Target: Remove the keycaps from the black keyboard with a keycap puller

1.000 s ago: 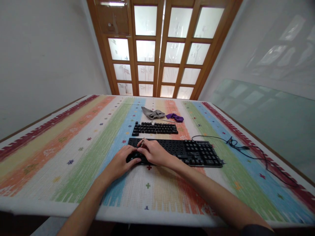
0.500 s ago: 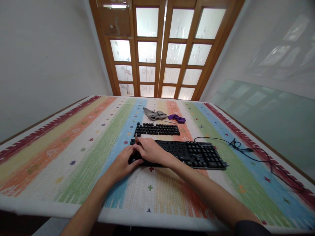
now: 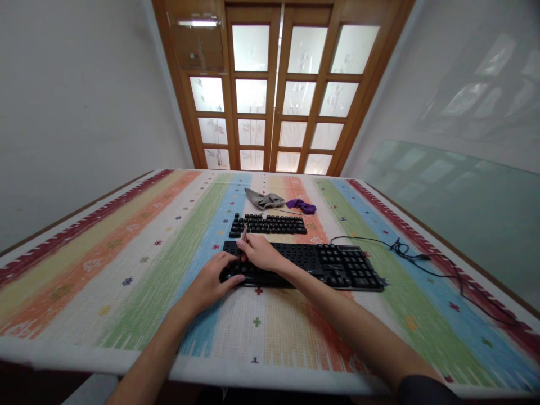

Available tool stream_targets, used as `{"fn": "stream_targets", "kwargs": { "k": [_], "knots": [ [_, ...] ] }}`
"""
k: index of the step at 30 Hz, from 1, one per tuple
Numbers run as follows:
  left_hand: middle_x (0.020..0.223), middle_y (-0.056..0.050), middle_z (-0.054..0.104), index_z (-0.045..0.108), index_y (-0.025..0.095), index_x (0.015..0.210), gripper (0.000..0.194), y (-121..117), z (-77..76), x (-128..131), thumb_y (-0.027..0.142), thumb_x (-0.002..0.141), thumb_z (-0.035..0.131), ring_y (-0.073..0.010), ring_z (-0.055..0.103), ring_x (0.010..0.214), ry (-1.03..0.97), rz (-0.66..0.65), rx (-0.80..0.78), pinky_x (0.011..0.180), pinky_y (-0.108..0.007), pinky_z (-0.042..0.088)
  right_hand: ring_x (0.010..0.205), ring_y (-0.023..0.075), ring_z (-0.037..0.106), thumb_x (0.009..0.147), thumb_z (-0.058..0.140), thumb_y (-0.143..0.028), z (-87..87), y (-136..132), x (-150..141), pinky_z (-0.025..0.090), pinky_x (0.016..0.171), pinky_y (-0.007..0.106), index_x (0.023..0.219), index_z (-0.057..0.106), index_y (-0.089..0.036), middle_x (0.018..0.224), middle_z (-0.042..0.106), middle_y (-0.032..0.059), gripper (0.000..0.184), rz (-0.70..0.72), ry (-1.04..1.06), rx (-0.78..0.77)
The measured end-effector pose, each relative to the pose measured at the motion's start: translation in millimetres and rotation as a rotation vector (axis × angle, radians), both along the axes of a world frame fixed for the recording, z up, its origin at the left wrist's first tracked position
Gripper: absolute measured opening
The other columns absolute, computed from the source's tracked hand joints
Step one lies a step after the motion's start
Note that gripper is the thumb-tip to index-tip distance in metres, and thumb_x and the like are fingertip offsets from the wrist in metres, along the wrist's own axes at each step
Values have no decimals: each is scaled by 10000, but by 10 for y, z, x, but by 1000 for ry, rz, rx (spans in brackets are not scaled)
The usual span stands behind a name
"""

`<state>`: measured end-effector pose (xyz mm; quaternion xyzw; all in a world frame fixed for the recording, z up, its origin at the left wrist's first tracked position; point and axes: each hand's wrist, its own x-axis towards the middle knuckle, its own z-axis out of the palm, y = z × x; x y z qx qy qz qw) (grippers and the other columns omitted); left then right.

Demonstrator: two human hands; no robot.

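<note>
A black keyboard lies on the patterned tablecloth; the keycaps are off across much of its left and middle parts, while the right-hand block still carries its keys. My left hand grips the keyboard's left end, thumb along the front edge and fingers over the top. Just beside it, my right hand is closed round a slim tool that points up and away over the keyboard. The tool's lower end is hidden by my fingers, so its kind is unclear. Behind the keyboard, loose black keycaps sit in rows.
Past the keycaps lie a crumpled grey cloth, a purple cloth and a thin rod. The keyboard's black cable loops across the right side. Wooden glazed doors stand beyond the striped tablecloth.
My right hand has shifted slightly right along the keyboard, and the slim tool now leans more to the right. The left hand keeps its place at the keyboard's left end.
</note>
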<state>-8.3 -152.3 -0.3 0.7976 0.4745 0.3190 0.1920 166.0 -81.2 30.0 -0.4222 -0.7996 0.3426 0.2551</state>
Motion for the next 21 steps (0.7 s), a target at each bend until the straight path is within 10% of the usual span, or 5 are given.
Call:
{"fn": "stream_targets", "kwargs": {
  "k": [21],
  "knots": [
    [977,-69,702,663,210,1018,188,47,173,89,347,926,571,-220,647,943,39,-8,242,922,-399,508,721,152,594,967,456,-191,108,-337,513,459,725,270,990,562,-173,799,607,16,110,119,288,192]
  ]
}}
